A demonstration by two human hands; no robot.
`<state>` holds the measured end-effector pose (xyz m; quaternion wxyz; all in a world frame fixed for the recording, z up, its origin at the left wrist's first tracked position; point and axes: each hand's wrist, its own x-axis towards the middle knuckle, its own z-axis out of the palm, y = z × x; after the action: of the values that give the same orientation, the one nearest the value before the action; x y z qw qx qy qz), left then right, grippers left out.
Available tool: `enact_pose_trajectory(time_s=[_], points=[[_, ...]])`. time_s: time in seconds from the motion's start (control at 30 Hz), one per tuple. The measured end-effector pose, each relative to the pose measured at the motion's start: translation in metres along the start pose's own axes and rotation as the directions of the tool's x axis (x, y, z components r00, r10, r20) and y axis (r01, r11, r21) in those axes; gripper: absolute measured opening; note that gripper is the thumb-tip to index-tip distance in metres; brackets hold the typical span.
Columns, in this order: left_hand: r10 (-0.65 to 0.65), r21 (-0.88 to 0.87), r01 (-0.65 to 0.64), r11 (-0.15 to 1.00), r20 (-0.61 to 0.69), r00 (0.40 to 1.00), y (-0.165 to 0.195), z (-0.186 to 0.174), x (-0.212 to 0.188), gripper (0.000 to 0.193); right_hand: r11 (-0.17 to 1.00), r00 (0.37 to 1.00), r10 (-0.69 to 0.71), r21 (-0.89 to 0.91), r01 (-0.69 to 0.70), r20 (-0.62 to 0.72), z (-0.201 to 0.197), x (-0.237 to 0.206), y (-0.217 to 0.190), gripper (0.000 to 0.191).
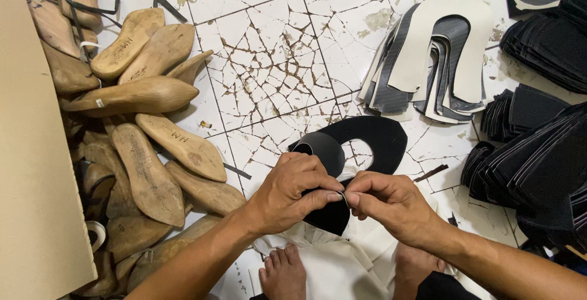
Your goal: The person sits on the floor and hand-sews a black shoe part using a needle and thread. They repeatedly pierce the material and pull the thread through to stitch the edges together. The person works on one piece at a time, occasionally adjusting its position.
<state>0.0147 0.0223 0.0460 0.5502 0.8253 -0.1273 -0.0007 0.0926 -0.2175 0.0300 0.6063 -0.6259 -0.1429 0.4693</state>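
My left hand point(292, 189) and my right hand point(388, 202) meet low in the middle of the head view, both pinching a black U-shaped shoe upper piece point(376, 138). The fingertips of both hands press together on its near edge, where the piece folds over. Its curved far end lies out over the cracked white tile floor point(269, 55). Under my hands sits a pile of white cut pieces point(333, 263), beside my bare feet point(284, 272).
A heap of wooden shoe lasts point(147, 92) fills the left side, against a beige board point(30, 153). A fanned stack of white and grey U-shaped pieces point(434, 55) lies at upper right. Stacks of black cut pieces point(538, 153) line the right edge.
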Motion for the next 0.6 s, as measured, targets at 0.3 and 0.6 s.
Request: enact_pose_trajectory(time_s=[0.3, 0.6], points=[[-0.009, 0.039, 0.008, 0.999, 0.024, 1.0, 0.0025, -0.0009, 0.0017, 0.013, 1.0, 1.0, 0.025, 0.002, -0.025, 0.01, -0.0016, 0.0011, -0.0008, 0.02], [-0.032, 0.075, 0.028, 0.997, 0.059, 0.998, 0.0061, -0.0035, 0.0009, 0.014, 0.998, 0.999, 0.037, -0.06, -0.036, 0.013, -0.0023, -0.0013, 0.0009, 0.019]])
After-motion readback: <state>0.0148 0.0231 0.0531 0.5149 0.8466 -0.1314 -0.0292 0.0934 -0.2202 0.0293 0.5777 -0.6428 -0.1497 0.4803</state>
